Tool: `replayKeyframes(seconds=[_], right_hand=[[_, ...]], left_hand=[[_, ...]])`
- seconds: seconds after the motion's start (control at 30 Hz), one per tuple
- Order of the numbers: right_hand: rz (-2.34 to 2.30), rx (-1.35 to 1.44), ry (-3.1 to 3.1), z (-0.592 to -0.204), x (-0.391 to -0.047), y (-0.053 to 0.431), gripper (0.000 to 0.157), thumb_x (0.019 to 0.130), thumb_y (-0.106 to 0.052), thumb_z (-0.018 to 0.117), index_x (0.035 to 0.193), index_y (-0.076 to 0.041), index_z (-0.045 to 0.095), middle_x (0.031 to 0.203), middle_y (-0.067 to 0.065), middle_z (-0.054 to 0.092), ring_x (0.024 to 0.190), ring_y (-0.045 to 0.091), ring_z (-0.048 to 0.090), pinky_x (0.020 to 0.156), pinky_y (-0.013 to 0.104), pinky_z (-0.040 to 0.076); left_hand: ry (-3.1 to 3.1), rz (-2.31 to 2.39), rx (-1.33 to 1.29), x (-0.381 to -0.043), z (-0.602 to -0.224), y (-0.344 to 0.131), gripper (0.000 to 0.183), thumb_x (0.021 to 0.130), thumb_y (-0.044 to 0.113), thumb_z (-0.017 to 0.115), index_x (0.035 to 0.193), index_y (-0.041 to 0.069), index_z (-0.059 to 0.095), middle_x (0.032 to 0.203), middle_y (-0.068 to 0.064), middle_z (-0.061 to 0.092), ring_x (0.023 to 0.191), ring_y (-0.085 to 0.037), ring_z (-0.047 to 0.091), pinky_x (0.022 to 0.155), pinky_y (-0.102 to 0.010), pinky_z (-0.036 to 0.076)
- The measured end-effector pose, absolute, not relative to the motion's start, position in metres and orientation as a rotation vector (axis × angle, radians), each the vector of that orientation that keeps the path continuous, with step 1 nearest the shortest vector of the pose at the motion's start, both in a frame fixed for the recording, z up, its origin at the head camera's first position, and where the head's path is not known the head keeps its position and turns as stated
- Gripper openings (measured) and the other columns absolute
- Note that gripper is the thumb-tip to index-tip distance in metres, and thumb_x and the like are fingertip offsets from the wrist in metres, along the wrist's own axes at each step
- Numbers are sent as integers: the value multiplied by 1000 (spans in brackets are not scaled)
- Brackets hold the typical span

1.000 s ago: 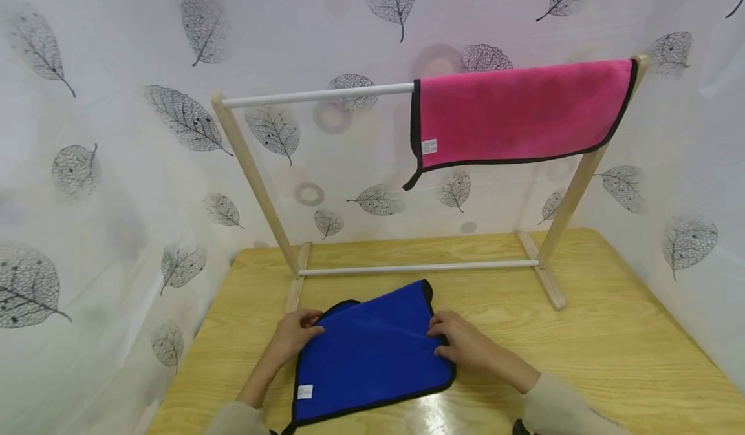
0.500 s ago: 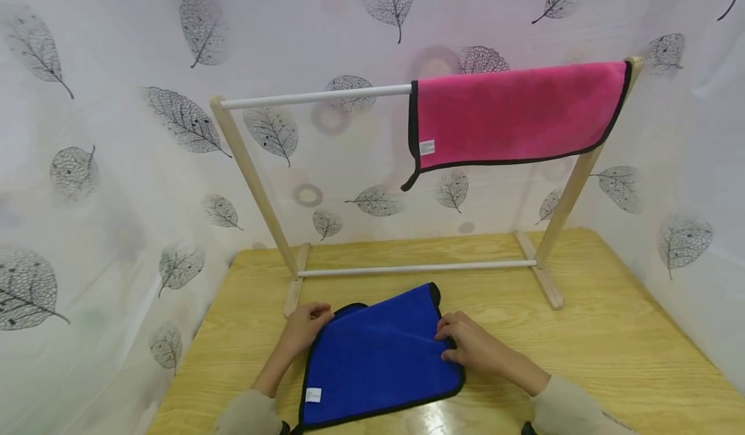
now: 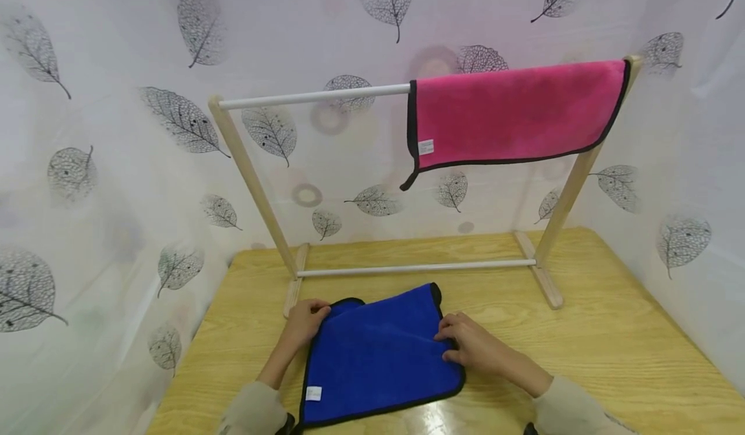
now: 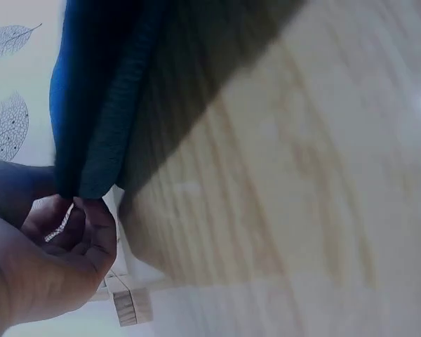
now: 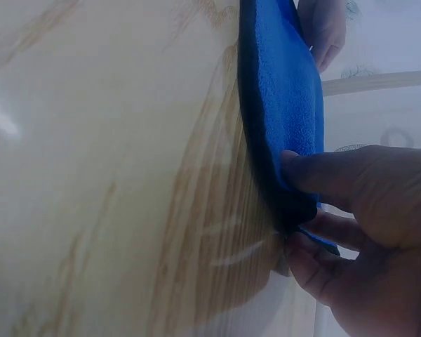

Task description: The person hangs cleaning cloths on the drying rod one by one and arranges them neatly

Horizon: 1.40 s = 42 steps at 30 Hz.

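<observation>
A blue towel (image 3: 381, 364) with black edging and a small white tag lies on the table in front of me, its far part folded or uneven. At its far left edge my left hand (image 3: 302, 324) pinches the cloth between thumb and fingers. The left wrist view has that hand (image 4: 67, 253) holding the towel's edge (image 4: 102, 140), raised off the wood. My right hand (image 3: 474, 344) grips the right edge. Seen from the right wrist, the thumb of this hand (image 5: 379, 225) lies on top of the blue cloth (image 5: 284, 84), with fingers beneath.
Behind the towel stands a wooden rack (image 3: 256, 183) with a white upper bar (image 3: 320, 96) and a lower bar (image 3: 407, 267). A pink towel (image 3: 518, 115) hangs over the upper bar's right half. Leaf-patterned curtains (image 3: 116, 228) enclose the wooden table (image 3: 611, 351).
Both hands and the blue towel have shifted slightly to the right, mostly in the first half second. The left fingers have adjusted at the towel's edge. The pink towel still hangs in place.
</observation>
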State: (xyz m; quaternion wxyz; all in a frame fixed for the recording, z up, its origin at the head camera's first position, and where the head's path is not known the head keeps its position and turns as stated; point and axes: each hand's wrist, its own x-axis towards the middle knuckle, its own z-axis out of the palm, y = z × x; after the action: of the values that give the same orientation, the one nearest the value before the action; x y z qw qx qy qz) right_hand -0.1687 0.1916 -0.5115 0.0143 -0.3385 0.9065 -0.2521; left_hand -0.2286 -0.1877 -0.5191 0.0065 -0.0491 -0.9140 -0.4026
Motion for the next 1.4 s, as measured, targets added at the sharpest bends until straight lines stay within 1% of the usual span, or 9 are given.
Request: replayKeyframes(seconds=[0.2,0.4,0.5,0.63,0.77,0.93,1.13,1.3,1.4], right_hand=[[-788,-1058,2818,-509,-167,196,26,82,-12,88,103,-2,78,109,3,63,104,27,60,90,45,53],[-742,-1037,2793,-506,-163,205,25,79,-13,90,100,-5,79,105,1,64,100,23,61,85,39,56],[-729,-1038,2772,-504,-160,211,23,78,-12,90,97,-6,79,98,-3,63,92,16,62,79,34,56],[-750,-1029,2707,-501,-156,217,19,78,-12,90,93,-9,79,90,-9,61,82,5,59,71,28,54],[-783,-1021,2630,-497,-155,221,18,78,-13,90,93,-10,79,89,-11,61,79,1,56,68,24,52],[-794,-1023,2589,-496,-155,223,18,79,-14,89,92,-10,79,88,-12,60,78,-1,53,66,22,50],[-787,-1013,2595,-497,-155,222,17,79,-14,89,91,-11,78,87,-11,59,76,0,51,65,22,49],[-789,-1028,2602,-497,-154,223,17,79,-13,90,91,-11,78,87,-10,59,75,0,51,64,22,49],[-796,-1011,2599,-497,-154,222,16,79,-13,89,90,-12,78,87,-12,59,76,0,51,64,22,49]], left_hand=[[-2831,-1258,15,-234,-516,-194,21,102,8,63,112,-6,74,99,-15,74,89,-26,67,77,-42,56],[-2784,-1261,98,-233,-510,-197,20,100,7,63,109,-7,73,93,-14,71,85,-25,64,72,-37,53],[-2784,-1282,119,-232,-508,-197,18,97,6,65,105,-7,74,89,-12,71,81,-24,64,67,-33,52],[-2851,-1297,107,-230,-506,-197,20,91,4,65,105,-8,74,90,-12,73,79,-21,65,65,-30,52],[-2962,-1303,9,-232,-502,-195,26,86,2,67,108,-11,74,98,-18,75,84,-26,69,71,-35,57],[-2998,-1254,-107,-237,-502,-187,27,91,5,72,112,-12,72,104,-22,74,96,-35,71,81,-44,59],[-2904,-1279,-145,-251,-506,-175,24,97,9,70,115,-6,75,111,-21,74,105,-38,69,89,-49,56],[-2935,-1234,-181,-258,-509,-168,24,97,17,72,116,2,78,115,-16,75,112,-37,68,95,-51,53],[-2954,-1220,-206,-261,-509,-164,23,97,20,73,114,6,80,116,-13,75,114,-36,67,96,-51,52]])
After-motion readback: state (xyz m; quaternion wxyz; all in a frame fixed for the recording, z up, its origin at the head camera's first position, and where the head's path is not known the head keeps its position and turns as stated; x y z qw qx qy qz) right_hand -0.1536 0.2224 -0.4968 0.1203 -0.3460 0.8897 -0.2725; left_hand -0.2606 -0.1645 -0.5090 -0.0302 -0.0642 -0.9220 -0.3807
